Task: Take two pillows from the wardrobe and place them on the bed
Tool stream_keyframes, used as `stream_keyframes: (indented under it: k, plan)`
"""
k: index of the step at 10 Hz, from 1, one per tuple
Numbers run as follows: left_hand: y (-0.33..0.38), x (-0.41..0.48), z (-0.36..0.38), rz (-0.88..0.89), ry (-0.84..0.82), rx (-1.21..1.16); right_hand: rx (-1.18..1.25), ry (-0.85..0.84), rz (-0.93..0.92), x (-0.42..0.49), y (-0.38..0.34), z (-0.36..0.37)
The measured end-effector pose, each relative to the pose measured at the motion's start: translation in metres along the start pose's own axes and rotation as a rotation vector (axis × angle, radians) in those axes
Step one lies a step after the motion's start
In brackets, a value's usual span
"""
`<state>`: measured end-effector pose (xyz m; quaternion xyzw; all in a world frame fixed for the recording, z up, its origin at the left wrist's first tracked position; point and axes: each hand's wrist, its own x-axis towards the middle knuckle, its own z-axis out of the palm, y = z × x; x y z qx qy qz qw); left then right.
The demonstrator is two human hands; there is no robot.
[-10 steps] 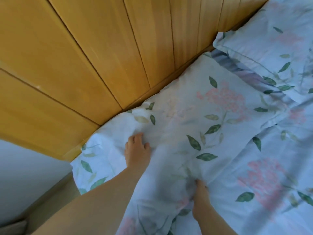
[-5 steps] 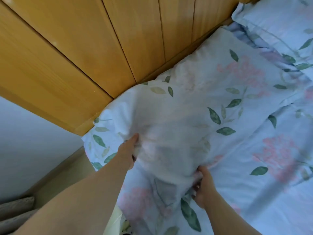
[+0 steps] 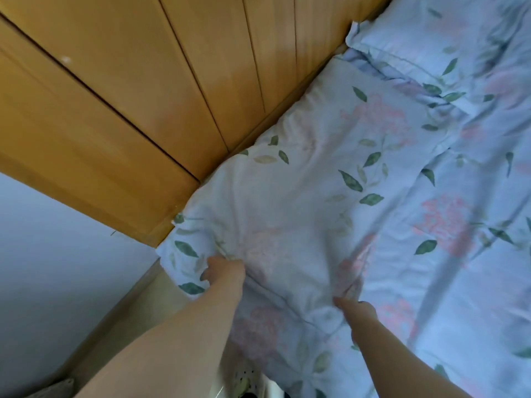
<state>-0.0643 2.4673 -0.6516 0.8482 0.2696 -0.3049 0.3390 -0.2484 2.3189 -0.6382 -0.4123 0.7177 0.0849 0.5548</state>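
A white floral pillow [image 3: 301,185] with green leaves and pink flowers lies on the bed [image 3: 459,282], its long side against the wooden headboard [image 3: 172,96]. My left hand [image 3: 225,272] pinches the pillow's near left corner fabric. My right hand [image 3: 356,310] grips the pillow's near edge, fingers curled into the cloth. A second pillow [image 3: 431,33] in the same print rests at the top right, also against the headboard.
The bed is covered with a matching pale blue floral sheet. A plain white wall [image 3: 57,268] is at the left, with a beige bed frame edge [image 3: 120,311] below it. Something dark and dotted shows at the bottom between my forearms.
Both hands have shifted from pressing on the pillow to gripping its near edge and left corner. The view has moved back, so the pillow sits farther up in the frame.
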Motion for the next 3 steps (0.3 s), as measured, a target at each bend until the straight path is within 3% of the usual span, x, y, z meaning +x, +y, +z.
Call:
stream_keyframes:
  k: [3]
  plan:
    - [-0.008, -0.067, -0.02, 0.18, -0.316, -0.017, -0.107, 0.113, 0.091, -0.038, 0.043, -0.001]
